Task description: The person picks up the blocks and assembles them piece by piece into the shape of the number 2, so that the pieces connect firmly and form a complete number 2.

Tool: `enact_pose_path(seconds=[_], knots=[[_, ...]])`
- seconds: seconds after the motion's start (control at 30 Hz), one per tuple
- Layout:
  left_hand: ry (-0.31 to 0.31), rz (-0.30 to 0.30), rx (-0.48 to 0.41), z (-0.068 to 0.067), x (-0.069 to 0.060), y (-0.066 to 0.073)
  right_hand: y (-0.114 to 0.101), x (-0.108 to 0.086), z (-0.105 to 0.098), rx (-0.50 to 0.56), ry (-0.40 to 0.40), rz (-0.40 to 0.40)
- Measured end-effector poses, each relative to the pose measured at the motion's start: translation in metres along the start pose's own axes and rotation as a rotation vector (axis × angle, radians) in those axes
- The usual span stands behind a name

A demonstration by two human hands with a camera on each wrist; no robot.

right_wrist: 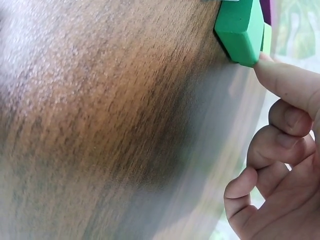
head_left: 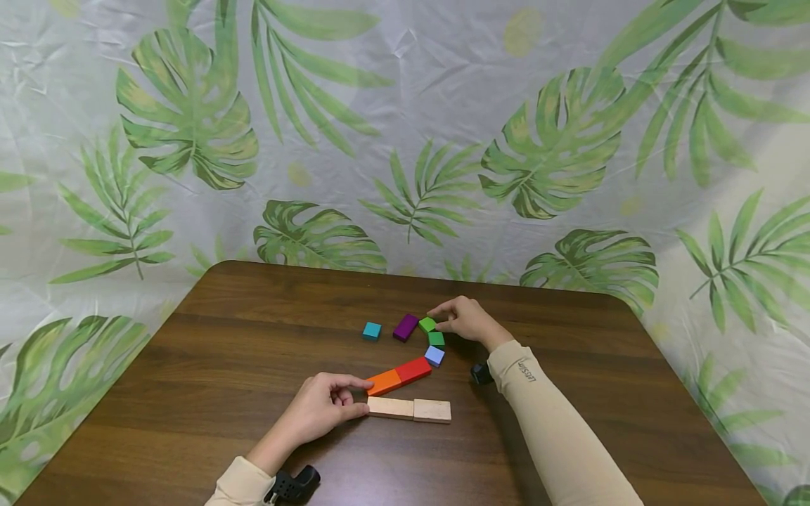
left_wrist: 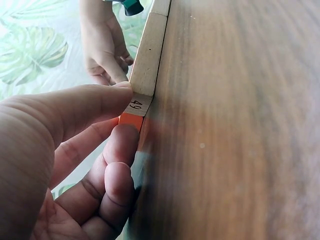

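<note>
My left hand (head_left: 319,404) lies at the left ends of two short rows. Its index finger touches the orange block (head_left: 384,383) and its thumb meets the end of a plain wooden block (head_left: 390,408); the left wrist view shows "49" on that end. A red block (head_left: 414,369) continues the orange one, and a second wooden block (head_left: 432,411) continues the first. Farther back, my right hand (head_left: 470,323) pinches a light green block (head_left: 427,325) between index finger and thumb. Beside it are a darker green block (right_wrist: 240,30) and a light blue block (head_left: 434,356).
A purple block (head_left: 406,327) sits just left of the light green one, and a teal block (head_left: 372,331) stands apart farther left. Everything lies on a dark wooden table (head_left: 253,330). Behind its far edge hangs a leaf-patterned cloth (head_left: 430,105).
</note>
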State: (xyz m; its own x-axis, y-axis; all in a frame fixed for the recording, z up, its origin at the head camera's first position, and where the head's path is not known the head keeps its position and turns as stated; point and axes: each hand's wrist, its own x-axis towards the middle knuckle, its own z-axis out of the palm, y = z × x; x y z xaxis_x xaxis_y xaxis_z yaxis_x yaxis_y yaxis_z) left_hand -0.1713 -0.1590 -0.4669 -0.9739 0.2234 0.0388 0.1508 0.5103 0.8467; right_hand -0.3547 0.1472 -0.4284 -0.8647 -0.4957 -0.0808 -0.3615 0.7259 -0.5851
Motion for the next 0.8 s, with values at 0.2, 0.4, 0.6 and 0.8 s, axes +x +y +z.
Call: enact_pose_path(seconds=[0.2,0.4,0.6,0.8], knots=[[-0.005,-0.001,-0.009,-0.001,0.000,0.001,0.002,0.001,-0.001,0.002,-0.004,-0.006],[-0.006,-0.002,-0.017,-0.001,0.000,0.001,0.000,0.001,-0.004,0.009,-0.004,-0.007],[-0.004,0.004,-0.015,-0.002,0.000,0.001,-0.003,0.002,-0.006,0.018,0.009,0.003],[-0.006,-0.008,0.010,0.000,0.001,0.000,-0.014,0.004,-0.004,0.035,0.009,-0.002]])
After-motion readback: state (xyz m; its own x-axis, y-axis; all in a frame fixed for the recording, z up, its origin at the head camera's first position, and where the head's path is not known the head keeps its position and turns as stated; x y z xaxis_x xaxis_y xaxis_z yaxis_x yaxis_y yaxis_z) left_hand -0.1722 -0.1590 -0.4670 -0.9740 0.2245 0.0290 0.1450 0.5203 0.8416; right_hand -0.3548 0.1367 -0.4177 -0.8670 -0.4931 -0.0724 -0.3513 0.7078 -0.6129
